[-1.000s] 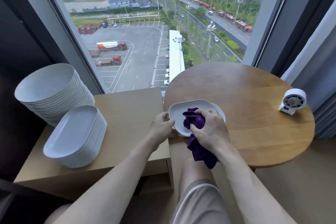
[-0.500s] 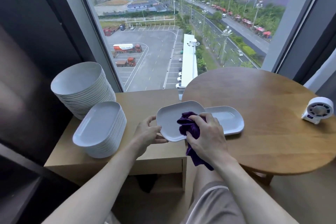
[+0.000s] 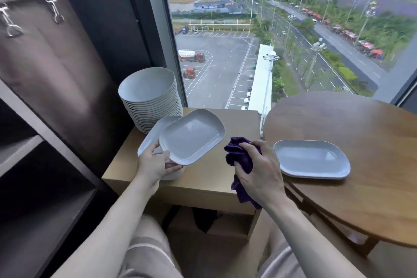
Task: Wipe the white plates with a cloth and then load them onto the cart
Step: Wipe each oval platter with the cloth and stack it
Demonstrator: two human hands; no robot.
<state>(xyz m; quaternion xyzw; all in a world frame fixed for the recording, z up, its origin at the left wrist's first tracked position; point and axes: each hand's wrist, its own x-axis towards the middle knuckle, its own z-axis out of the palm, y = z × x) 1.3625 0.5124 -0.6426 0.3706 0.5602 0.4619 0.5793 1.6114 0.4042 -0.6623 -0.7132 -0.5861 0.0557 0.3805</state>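
While left hand (image 3: 155,165) grips plate (image 3: 191,136), cloth (image 3: 237,156) bunched

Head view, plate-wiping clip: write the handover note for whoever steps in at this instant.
Left hand grips an oblong plate by its near edge, above the oblong stack on the wooden stand.
Right hand holds the purple cloth, off the plate.
Done, apparently: that stack and the round plates beside it.
Left: set it down; wipe the spare plate on the round table.
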